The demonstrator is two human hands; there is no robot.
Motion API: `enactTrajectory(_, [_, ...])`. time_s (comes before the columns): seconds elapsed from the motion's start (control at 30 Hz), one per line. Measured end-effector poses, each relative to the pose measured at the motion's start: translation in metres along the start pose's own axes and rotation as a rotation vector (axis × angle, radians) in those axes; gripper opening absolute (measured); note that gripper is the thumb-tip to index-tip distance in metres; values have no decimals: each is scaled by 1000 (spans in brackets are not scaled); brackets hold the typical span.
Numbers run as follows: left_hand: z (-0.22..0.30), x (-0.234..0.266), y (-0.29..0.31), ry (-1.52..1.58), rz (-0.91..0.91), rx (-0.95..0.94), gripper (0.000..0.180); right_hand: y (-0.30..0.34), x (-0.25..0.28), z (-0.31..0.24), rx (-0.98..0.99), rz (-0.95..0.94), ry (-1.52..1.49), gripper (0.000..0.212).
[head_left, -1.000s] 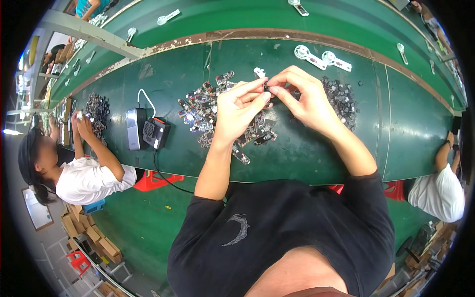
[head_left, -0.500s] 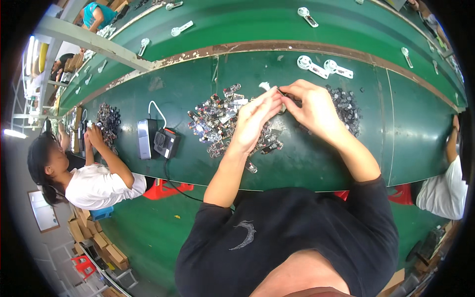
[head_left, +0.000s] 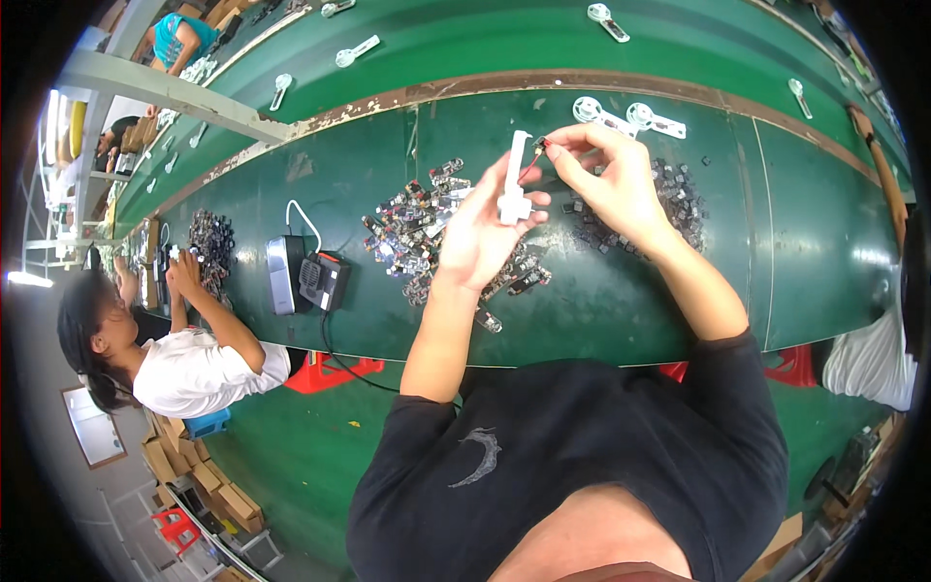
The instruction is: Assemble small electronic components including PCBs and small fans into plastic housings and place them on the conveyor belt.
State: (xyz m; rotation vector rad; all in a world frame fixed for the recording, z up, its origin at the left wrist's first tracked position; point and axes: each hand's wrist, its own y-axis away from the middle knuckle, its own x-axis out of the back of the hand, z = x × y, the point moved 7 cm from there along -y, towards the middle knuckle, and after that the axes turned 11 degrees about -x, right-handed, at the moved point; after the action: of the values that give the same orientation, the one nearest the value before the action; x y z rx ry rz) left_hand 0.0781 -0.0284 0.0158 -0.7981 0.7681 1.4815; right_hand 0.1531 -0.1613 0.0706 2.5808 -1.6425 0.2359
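Observation:
My left hand [head_left: 475,238] is turned palm up, its fingers closed around a slim white plastic housing [head_left: 515,179] with a wider end toward me. Thin red wires [head_left: 529,173] run from beside the housing toward my right hand [head_left: 617,189]. Between thumb and forefinger, that hand pinches a small dark part [head_left: 541,145] near the housing's far end. Below and left of my left hand lies a heap of small circuit boards [head_left: 402,233]. Right of my right hand spreads a pile of small black pieces [head_left: 681,209].
Two white round-headed housings [head_left: 655,121] lie near the worktable's back ledge. A grey box-shaped device [head_left: 285,275] and a black one [head_left: 323,281] with a cable stand at left. Beyond the ledge, a green belt [head_left: 465,48] carries more housings. A co-worker [head_left: 194,369] sits at left.
My left hand has rolled palm up, bringing the white housing into sight. My right hand has shifted slightly up and away from it. At far right, another person's arm has reached toward the belt.

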Motion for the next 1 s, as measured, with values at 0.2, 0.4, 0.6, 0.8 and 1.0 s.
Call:
enactTrajectory(0.2, [45, -9, 3, -567, -76, -266, 45, 10, -7, -9, 243, 86, 556, 14])
enactTrajectory(0.4, [46, 4, 1, -1050, -7, -466, 38, 13, -48, 34, -317, -589, -246, 19])
enactTrajectory(0.6, [37, -16, 2, -760, -92, -337, 55, 11, -39, 30, -370, -553, -307, 19])
enactTrajectory(0.8, [31, -11, 2, -965, -41, -353, 60, 17, -35, 16, -272, -476, -211, 17])
enactTrajectory(1.0, [35, -8, 4, -891, 77, -415, 57, 16, -34, 14, -260, -424, -97, 18])
